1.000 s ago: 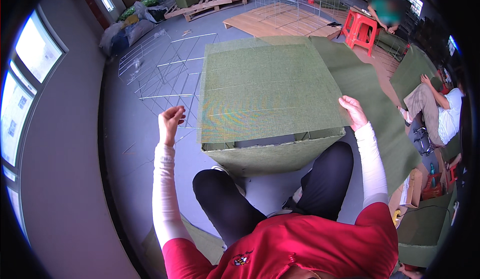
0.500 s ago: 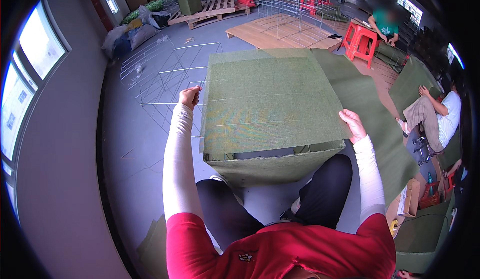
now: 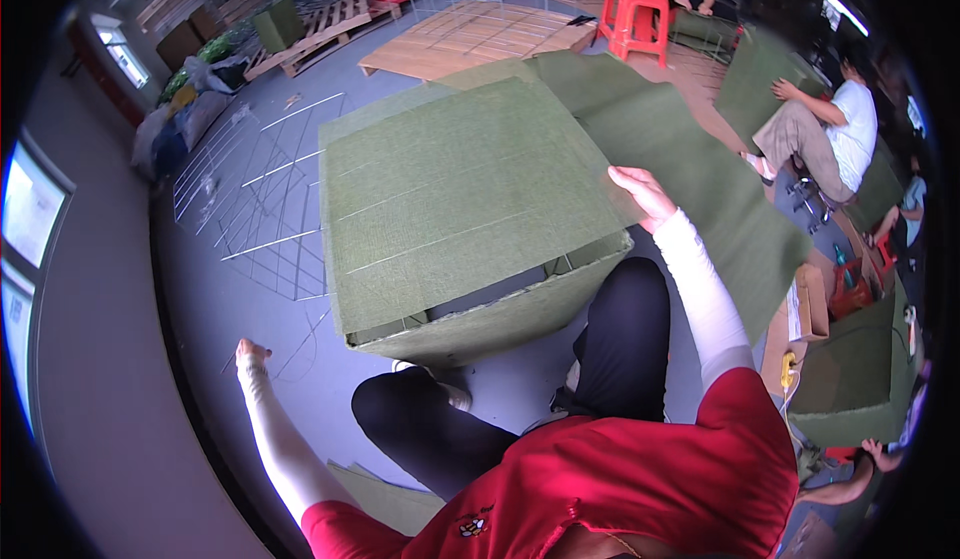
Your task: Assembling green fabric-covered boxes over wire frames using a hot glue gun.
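A square green fabric sheet [image 3: 450, 174] lies over the top of a box-shaped frame between my knees, with thin white wires showing faintly through it. The frame's near side is wrapped in green fabric [image 3: 490, 324], and a gap stands between that side's top edge and the sheet. My right hand [image 3: 643, 197] grips the sheet's right edge, thumb on top. Out to the left, away from the box, my left hand [image 3: 252, 352] is closed in a pinch. Whatever it pinches is too thin to make out; a faint thread-like line curves on the floor side near it.
Bare wire frames [image 3: 270, 189] lie left of the box. A long green cloth [image 3: 690, 159] spreads to the right. Beyond are a wooden platform [image 3: 465, 44], a red stool [image 3: 636, 21] and seated co-workers. A cardboard box [image 3: 811, 304] and a yellow power socket [image 3: 788, 369] sit at the right.
My left hand has swung from the sheet's left edge down and out to the left. My right hand still grips the right edge. The view has turned, shifting the scene left.
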### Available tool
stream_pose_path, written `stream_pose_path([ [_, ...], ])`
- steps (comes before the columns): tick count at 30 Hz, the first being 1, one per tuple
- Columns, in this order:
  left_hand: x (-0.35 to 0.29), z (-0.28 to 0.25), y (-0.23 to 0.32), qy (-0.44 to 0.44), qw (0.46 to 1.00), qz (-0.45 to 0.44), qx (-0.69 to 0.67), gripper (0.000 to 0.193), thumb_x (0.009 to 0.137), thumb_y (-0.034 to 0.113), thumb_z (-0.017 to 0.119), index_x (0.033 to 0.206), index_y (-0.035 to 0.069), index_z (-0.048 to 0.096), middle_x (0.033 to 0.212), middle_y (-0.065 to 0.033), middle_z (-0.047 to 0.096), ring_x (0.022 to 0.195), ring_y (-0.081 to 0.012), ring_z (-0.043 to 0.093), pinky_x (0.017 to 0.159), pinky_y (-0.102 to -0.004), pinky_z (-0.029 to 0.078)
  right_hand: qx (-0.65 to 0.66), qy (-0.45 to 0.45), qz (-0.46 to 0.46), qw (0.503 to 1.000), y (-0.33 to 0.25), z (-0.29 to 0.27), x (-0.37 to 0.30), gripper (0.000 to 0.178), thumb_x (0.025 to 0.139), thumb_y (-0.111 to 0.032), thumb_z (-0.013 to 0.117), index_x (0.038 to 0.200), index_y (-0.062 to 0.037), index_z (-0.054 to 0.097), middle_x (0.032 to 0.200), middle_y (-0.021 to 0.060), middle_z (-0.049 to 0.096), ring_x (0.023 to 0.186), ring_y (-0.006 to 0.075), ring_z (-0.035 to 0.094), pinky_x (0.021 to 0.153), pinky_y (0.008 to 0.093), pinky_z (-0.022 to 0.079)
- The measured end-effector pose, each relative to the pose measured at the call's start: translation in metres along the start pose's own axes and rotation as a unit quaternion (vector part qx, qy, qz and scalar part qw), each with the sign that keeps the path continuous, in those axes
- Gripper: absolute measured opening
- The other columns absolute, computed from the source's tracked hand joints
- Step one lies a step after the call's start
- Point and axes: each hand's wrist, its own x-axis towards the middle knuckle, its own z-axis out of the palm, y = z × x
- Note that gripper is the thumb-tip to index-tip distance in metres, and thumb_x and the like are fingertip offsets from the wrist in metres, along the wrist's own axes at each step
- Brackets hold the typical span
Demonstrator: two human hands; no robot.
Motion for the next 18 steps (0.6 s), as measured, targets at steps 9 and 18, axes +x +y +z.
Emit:
stream_pose_path([
  [9, -0.185, -0.188, 0.268, -0.208, 0.789, 0.112, -0.568, 0.046, 0.09, 0.043, 0.047, 0.095, -0.001, 0.061, 0.087, -0.0068, 0.063, 0.076, -0.0144, 0.061, 0.066, -0.027, 0.047, -0.045, -0.053, -0.022, 0.997, -0.016, -0.021, -0.028, 0.014, 0.087, -0.022, 0.056, 0.087, -0.0083, 0.059, 0.071, -0.005, 0.058, 0.055, 0.0027, 0.053, 0.045, 0.0179, 0.04],
  [18, -0.175, -0.177, 0.314, -0.234, 0.732, 0.109, -0.63, 0.012, 0.083, 0.019, 0.063, 0.079, 0.008, 0.059, 0.069, 0.0042, 0.055, 0.058, -0.0041, 0.048, 0.054, -0.0177, 0.038, -0.044, -0.09, 0.0, 0.995, -0.013, -0.015, -0.029, 0.012, 0.086, -0.021, 0.058, 0.085, -0.0097, 0.06, 0.069, -0.0055, 0.058, 0.056, 0.0017, 0.053, 0.048, 0.0179, 0.041],
])
